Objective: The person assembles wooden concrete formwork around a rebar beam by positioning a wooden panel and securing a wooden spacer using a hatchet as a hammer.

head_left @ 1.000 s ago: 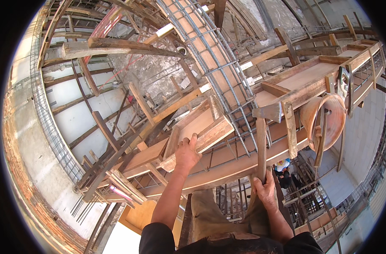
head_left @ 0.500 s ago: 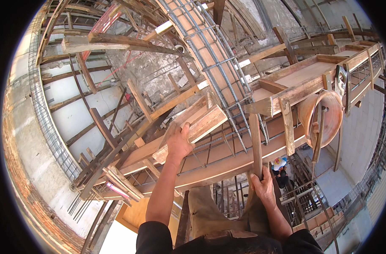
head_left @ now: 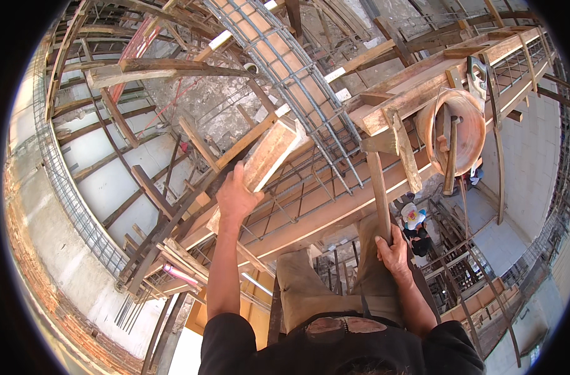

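My left hand (head_left: 237, 197) is closed round a boxlike piece made of wooden boards (head_left: 273, 153), tilted over the long wooden beam form. Its far end lies close to the steel rebar cage (head_left: 297, 78). Lower right, my right hand (head_left: 394, 255) grips the wooden handle of a hatchet (head_left: 379, 184), held upright with its head up beside the form's edge. Below the tools runs the beam form (head_left: 322, 215), with rebar lying inside it.
An orange bucket (head_left: 432, 134) holding wooden-handled tools hangs on the form at right, a handsaw (head_left: 476, 81) beside it. Loose wood strips (head_left: 178, 259) lie at left. Far below, a person in a white helmet (head_left: 413, 217) stands among props.
My left hand has moved left with the wooden piece, which now slants more steeply. My right hand still holds the hatchet. The whole view has shifted slightly.
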### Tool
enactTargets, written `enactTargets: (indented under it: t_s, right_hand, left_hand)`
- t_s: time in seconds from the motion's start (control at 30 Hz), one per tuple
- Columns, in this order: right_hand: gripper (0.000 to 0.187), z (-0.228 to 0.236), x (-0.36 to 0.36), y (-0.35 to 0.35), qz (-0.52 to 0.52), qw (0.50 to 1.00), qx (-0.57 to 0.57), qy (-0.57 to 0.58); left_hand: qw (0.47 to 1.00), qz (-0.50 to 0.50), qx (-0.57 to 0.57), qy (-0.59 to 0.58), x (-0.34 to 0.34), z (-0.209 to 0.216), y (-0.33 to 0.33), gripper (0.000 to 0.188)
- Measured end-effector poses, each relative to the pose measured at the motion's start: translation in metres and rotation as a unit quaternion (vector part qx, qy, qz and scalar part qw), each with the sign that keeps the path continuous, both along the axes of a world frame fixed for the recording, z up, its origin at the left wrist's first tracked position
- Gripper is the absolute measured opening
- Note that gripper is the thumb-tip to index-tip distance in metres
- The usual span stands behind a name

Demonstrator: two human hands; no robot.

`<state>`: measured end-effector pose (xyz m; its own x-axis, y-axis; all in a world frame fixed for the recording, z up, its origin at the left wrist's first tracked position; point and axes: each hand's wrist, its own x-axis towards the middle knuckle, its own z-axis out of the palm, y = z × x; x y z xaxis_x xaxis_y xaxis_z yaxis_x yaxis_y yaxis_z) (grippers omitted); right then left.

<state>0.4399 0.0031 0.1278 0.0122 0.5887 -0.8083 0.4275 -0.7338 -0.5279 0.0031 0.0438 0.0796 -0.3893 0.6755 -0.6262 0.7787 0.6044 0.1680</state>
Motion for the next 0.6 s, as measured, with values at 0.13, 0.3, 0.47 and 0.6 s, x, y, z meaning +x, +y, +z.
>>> enactTargets:
  t_s: [0.13,0.3,0.47,0.6]
  right_hand:
    - [0.044,0.021,0.007,-0.002,-0.009,1.0,0.009,0.003]
    - [0.042,0.03,-0.024,0.014,-0.047,0.993,-0.035,0.107]
    - [0.047,-0.021,-0.1,0.048,-0.063,0.952,0.034,0.297]
    - [0.05,0.013,-0.154,0.073,-0.166,0.886,-0.114,0.418]
  left_hand:
    - [0.994,0.099,0.031,0.02,-0.037,0.073,0.025,0.083]
    - [0.915,0.288,0.238,-0.15,-0.08,0.178,-0.012,0.082]
    - [0.768,0.397,0.371,-0.338,-0.095,0.251,-0.107,0.091]
    - [0.646,0.527,0.372,-0.408,-0.111,0.247,-0.235,0.094]
